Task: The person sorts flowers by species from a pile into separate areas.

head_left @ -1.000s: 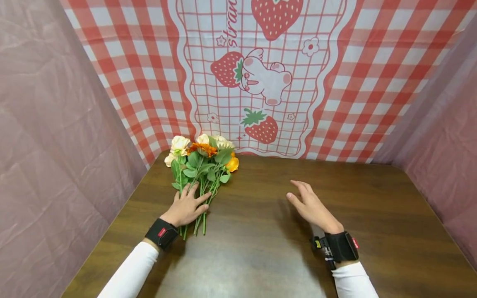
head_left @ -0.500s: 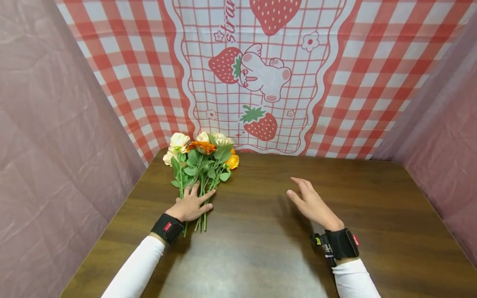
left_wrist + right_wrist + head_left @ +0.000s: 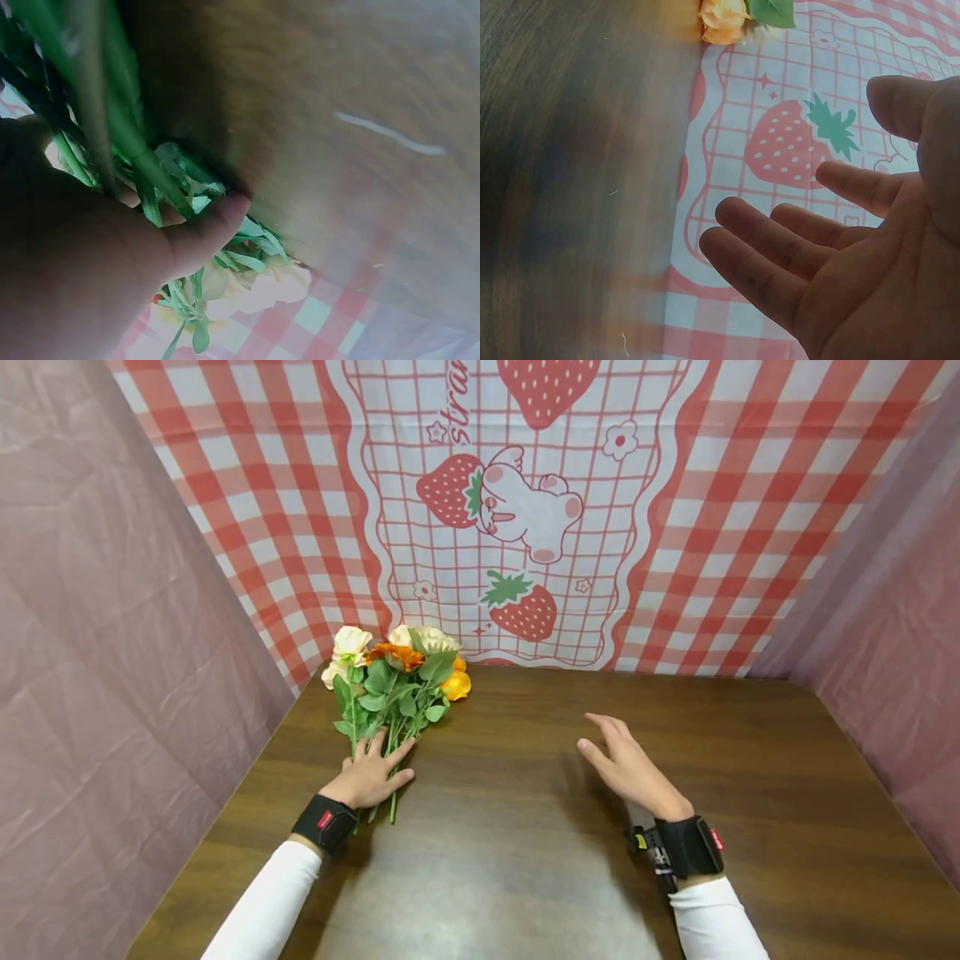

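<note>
A bunch of flowers (image 3: 393,689) with cream, rust-orange and yellow-orange blooms lies at the table's far left, its green stems (image 3: 393,806) toward the person. Across the stems rests my left hand (image 3: 367,779), palm down, fingers spread and mostly straight. Close up in the left wrist view, green stems (image 3: 124,120) pass beneath the palm of the left hand (image 3: 112,255). My right hand (image 3: 633,777) hovers over the right half of the table with fingers extended, touching nothing. The right wrist view shows that hand (image 3: 862,277) with its palm bare and fingers apart.
The brown wooden table (image 3: 495,827) spreads under both hands. Behind it hangs a red-and-white checked cloth (image 3: 720,568) with strawberry prints. Pinkish drapes (image 3: 135,610) close off both sides. Each wrist wears a black band (image 3: 325,822).
My left hand has moved slightly right, then back left. The bunch of flowers has shifted a little left with that last move. The right hand stays nearly still.
</note>
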Demonstrator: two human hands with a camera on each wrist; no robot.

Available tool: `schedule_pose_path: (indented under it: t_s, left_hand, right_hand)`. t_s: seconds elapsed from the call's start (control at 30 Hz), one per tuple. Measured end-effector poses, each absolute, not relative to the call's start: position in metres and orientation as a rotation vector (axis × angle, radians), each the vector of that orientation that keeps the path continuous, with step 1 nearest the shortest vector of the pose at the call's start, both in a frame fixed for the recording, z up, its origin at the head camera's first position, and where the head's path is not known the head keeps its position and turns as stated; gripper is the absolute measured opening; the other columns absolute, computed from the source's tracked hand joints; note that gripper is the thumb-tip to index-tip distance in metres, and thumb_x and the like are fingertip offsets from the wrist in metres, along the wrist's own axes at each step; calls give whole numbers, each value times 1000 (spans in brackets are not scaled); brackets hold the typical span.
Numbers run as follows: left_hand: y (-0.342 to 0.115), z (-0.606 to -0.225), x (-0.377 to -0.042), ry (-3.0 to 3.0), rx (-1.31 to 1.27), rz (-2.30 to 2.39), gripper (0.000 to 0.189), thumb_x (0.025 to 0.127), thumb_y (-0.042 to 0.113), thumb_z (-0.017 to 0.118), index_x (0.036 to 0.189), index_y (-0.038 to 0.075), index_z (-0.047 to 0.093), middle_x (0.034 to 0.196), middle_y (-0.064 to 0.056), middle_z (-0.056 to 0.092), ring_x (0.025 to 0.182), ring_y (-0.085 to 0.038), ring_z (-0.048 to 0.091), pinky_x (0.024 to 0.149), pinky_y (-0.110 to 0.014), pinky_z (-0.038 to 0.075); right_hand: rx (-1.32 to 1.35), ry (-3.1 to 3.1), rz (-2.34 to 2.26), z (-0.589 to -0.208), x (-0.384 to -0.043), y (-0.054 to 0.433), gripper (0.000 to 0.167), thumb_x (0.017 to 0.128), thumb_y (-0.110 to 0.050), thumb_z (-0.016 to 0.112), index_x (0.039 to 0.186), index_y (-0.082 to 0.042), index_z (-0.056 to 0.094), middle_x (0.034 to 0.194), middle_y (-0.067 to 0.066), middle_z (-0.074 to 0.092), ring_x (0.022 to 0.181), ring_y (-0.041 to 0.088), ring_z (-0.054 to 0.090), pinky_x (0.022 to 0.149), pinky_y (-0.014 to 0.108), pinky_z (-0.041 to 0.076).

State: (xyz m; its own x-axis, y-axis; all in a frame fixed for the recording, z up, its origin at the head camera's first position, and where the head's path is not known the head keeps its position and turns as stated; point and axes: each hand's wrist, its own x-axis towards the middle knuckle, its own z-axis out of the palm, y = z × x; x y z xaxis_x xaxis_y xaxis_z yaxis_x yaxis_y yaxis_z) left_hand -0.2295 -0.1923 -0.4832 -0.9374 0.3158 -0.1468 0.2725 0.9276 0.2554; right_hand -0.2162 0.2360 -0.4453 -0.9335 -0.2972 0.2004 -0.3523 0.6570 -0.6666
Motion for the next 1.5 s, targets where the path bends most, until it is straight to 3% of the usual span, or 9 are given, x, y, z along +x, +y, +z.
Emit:
schedule_pose_path:
  t_s: [0.5,0.8,0.87,0.97,1.03,1.1,1.23,1.37,1.5]
  left_hand:
    - [-198,-483,-227,2897,339,302,62,104,48,41,159,26,22,160,-31,8,141,-59,12,95,-80,28]
    - [-187,-451,-217,2811,270,379,60,104,43,45,157,19,29,158,-35,8,142,-61,5,94,-86,16]
    - [-189,-438,-211,2803,279,414,57,103,38,48,154,15,35,156,-36,14,141,-62,9,96,-85,17]
    - [-194,-420,-205,2843,353,456,48,103,32,50,143,6,49,145,-36,38,133,-59,33,97,-76,32]
    - [-197,-410,-205,2889,365,491,40,102,29,52,131,2,57,128,-31,56,117,-50,54,90,-65,45]
    - [-200,-403,-207,2953,317,530,32,101,27,53,117,0,60,108,-24,65,94,-38,64,76,-53,51]
    - [-204,-398,-212,3019,44,631,24,100,26,54,103,2,57,91,-21,65,75,-30,60,63,-46,47]
    - [-208,-405,-211,3028,-191,670,22,97,23,55,101,1,57,100,-28,65,83,-39,64,63,-51,48]
    - [-209,-415,-208,3012,-249,641,20,96,22,58,92,2,57,97,-29,65,82,-42,65,60,-52,48]
  right_hand:
    - [546,-2800,1187,-442,-214,238,57,105,-29,50,148,5,35,149,31,31,132,47,42,104,58,39]
    - [560,-2795,1186,-440,-214,241,58,104,-31,51,148,4,35,150,29,32,132,45,42,104,58,40]
    - [578,-2797,1182,-440,-213,239,58,104,-31,51,148,4,35,149,29,32,133,45,42,104,58,40]
    - [605,-2793,1154,-440,-213,238,57,104,-30,51,147,5,36,148,30,34,133,45,41,103,59,40]
    - [599,-2780,1147,-439,-213,238,55,104,-29,52,146,5,38,147,29,35,132,45,42,103,58,40]
    - [592,-2765,1139,-437,-213,238,54,104,-26,53,145,5,39,146,29,36,132,44,43,102,59,40]
    - [589,-2776,1133,-436,-213,235,54,104,-27,53,146,4,38,147,28,36,132,44,43,103,58,40]
    - [612,-2795,1147,-436,-211,229,56,104,-31,52,148,0,38,149,27,35,134,41,42,104,58,39]
    - [595,-2800,1148,-438,-206,229,55,104,-33,53,147,-2,39,150,25,36,135,40,41,105,57,39]
